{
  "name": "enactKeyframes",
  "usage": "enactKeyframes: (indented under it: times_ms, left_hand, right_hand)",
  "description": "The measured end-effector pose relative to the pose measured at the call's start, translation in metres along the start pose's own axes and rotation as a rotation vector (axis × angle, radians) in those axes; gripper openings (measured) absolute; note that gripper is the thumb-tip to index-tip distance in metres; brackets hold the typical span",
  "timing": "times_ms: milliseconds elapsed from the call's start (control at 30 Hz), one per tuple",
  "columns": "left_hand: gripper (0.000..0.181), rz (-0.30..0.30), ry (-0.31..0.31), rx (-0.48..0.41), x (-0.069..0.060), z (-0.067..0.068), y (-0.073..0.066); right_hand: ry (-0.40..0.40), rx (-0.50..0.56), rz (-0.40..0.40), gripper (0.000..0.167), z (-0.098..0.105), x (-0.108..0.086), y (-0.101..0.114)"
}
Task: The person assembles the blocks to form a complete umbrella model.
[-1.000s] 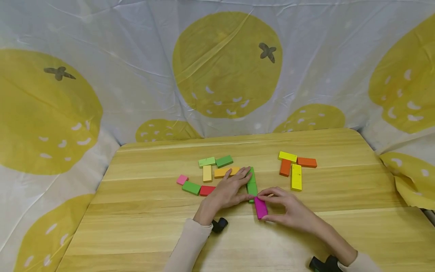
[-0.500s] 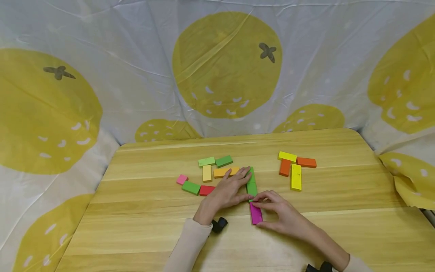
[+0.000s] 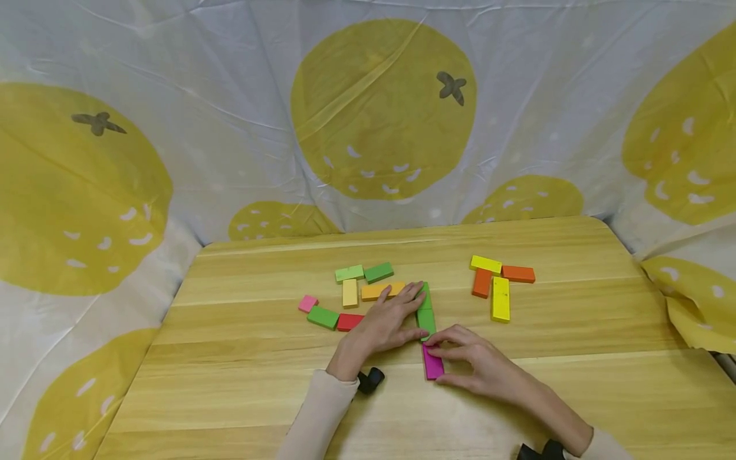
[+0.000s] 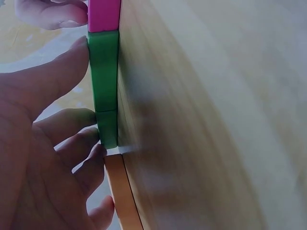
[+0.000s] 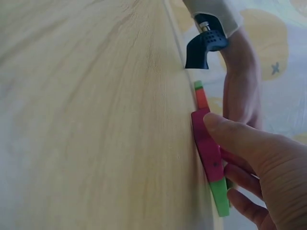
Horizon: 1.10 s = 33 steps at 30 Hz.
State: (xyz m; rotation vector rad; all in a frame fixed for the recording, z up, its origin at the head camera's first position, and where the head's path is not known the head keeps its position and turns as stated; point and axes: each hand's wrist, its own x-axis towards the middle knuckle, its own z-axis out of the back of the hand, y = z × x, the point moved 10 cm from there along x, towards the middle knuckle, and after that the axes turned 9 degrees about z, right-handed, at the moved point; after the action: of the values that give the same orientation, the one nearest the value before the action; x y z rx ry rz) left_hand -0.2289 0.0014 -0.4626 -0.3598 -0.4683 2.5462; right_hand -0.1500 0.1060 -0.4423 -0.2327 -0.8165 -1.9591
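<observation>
My left hand [image 3: 386, 322] lies with outstretched fingers over two green blocks [image 3: 426, 321] set end to end. Its other fingertips touch an orange block [image 3: 375, 292], as the left wrist view also shows, with the green blocks [image 4: 104, 72] beside the thumb. Thumb and fingers of my right hand [image 3: 480, 364] pinch a magenta block [image 3: 433, 366] at its two ends. That block lies flat on the table, its far end against the near green block. In the right wrist view, the right thumb presses the near end of the magenta block [image 5: 207, 149].
Left of the hands lie a pink block [image 3: 308, 303], a green block [image 3: 323, 317], a red block [image 3: 349, 322], a pale yellow block [image 3: 350, 293] and two more green ones. Yellow [image 3: 501, 299] and orange-red blocks [image 3: 482, 283] form a group at right on the wooden table [image 3: 230, 383].
My right hand has brought the magenta block left and slightly nearer, in line with the green blocks; over the last half second it barely moves. The left hand has stayed in place.
</observation>
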Motion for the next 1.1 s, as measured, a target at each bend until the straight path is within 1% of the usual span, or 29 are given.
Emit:
enactKeyframes:
  times_ms: [200,367,600,833,967,1033,1100]
  left_hand:
    - [0.079,0.0,0.002,0.006,0.0,0.0,0.0]
    - [0.079,-0.002,-0.003,0.014,0.0,0.0,0.0]
    - [0.077,-0.006,-0.004,0.015,0.0,0.0,0.0]
    - [0.077,-0.014,-0.001,0.015,-0.001,0.0,-0.001]
    - [0.074,-0.025,0.0,-0.005,-0.004,0.0,0.0]
    - [0.073,-0.025,0.003,-0.021,-0.005,0.0,0.0]
    - [0.079,-0.02,0.012,-0.037,-0.007,0.0,0.0]
  right_hand:
    - [0.015,-0.02,0.023,0.042,-0.002,0.002,0.003]
    - [-0.011,-0.001,0.032,0.047,0.0,0.003,0.005]
    - [-0.025,0.02,0.069,0.046,-0.001,0.005,0.009]
    - [-0.029,0.004,0.054,0.047,0.0,0.004,0.009]
    - [-0.065,0.068,0.029,0.046,0.006,0.004,0.006]
    - [-0.101,0.099,0.012,0.045,0.015,0.003,0.001]
    - [-0.148,0.096,-0.008,0.043,0.026,0.002,-0.006]
